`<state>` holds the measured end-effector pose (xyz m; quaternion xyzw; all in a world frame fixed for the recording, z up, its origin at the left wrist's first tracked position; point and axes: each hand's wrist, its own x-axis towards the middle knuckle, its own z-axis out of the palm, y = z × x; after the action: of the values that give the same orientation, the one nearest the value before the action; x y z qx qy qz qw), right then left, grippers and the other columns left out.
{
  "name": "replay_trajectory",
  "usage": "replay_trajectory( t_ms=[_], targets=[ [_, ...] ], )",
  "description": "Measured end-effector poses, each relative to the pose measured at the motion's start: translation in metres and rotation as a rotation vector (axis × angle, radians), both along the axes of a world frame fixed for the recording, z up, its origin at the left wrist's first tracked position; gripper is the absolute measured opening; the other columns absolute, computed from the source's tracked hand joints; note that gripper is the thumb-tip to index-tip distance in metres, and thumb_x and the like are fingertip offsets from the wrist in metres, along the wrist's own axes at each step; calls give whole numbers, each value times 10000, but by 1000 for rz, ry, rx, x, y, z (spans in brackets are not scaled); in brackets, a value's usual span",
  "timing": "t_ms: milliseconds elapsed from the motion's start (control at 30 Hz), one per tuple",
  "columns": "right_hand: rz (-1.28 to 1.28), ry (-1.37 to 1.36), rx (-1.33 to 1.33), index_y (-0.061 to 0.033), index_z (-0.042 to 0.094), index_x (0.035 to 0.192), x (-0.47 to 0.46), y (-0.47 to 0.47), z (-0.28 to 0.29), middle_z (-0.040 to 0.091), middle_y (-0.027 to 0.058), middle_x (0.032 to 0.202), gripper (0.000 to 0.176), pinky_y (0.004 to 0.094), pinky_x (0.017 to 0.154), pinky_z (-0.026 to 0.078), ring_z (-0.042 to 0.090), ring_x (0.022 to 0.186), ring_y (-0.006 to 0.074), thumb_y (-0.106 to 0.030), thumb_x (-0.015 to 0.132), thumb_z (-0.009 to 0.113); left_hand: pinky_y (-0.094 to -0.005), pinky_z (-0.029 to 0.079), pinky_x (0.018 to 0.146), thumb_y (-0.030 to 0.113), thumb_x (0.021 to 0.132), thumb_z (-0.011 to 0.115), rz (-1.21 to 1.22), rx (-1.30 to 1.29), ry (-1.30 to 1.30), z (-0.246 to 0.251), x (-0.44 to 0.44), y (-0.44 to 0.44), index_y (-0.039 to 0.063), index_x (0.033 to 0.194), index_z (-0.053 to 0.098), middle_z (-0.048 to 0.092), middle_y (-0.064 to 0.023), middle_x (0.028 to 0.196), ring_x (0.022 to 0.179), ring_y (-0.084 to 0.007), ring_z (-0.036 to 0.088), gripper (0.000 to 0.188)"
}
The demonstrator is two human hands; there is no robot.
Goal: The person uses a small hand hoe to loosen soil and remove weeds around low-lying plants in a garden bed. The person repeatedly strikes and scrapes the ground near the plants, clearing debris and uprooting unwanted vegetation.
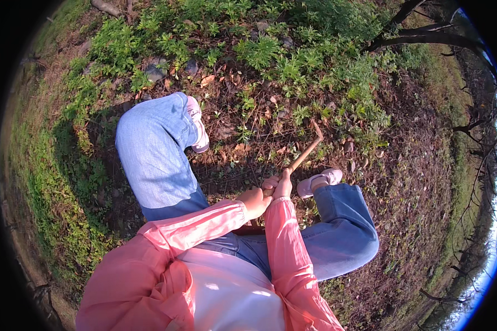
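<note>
Both of my hands grip the wooden handle of a small hand hoe (304,159), one close beside the other. My left hand (254,202) is closed at the lower end of the handle. My right hand (281,185) wraps the handle just above it. The hoe's narrow, rusty-brown head (317,130) points away from me, over or against the weedy ground beyond my feet; whether it touches the soil, I cannot tell. Low leafy green plants (300,113) grow around the head.
My pink shoes (197,124) stand on the ground on either side. Denser green weeds (261,51) grow farther out among dry leaves and grey stones (155,69). Bare dark branches (435,39) reach in at the upper right. Dry litter covers the ground to the right.
</note>
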<state>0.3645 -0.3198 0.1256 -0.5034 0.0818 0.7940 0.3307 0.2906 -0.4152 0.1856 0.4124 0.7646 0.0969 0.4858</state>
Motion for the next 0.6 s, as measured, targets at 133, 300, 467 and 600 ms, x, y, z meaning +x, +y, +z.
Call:
replay_trajectory(
  t_ms=[133,300,467,600],
  targets=[
    [-29,-193,7,-143,380,735,-5,-45,13,306,-23,549,401,290,384,293,298,403,119,-487,929,441,-412,453,528,494,874,527,40,-62,-206,19,-26,-33,-29,971,563,625,-172,664,575,-291,617,533],
    [226,-282,-11,-135,417,756,-18,-70,24,292,-32,542,405,287,383,277,298,398,117,-503,920,461,-427,470,575,434,905,498,16,-97,-142,18,-21,-72,-13,898,537,623,-199,701,651,-320,641,448],
    [97,-55,-44,-141,397,754,-15,-41,-1,286,-43,544,381,279,377,279,285,394,97,-471,931,464,-459,496,665,399,888,512,-41,51,-39,16,-19,-35,-48,893,540,637,-250,822,768,-406,627,447],
    [174,-197,-36,-145,394,741,-9,-51,7,304,-40,540,390,284,372,285,295,392,99,-480,927,467,-364,441,360,342,924,485,194,-263,-411,42,-18,-35,-6,1034,489,565,-120,635,397,-204,547,364]
  ],
)
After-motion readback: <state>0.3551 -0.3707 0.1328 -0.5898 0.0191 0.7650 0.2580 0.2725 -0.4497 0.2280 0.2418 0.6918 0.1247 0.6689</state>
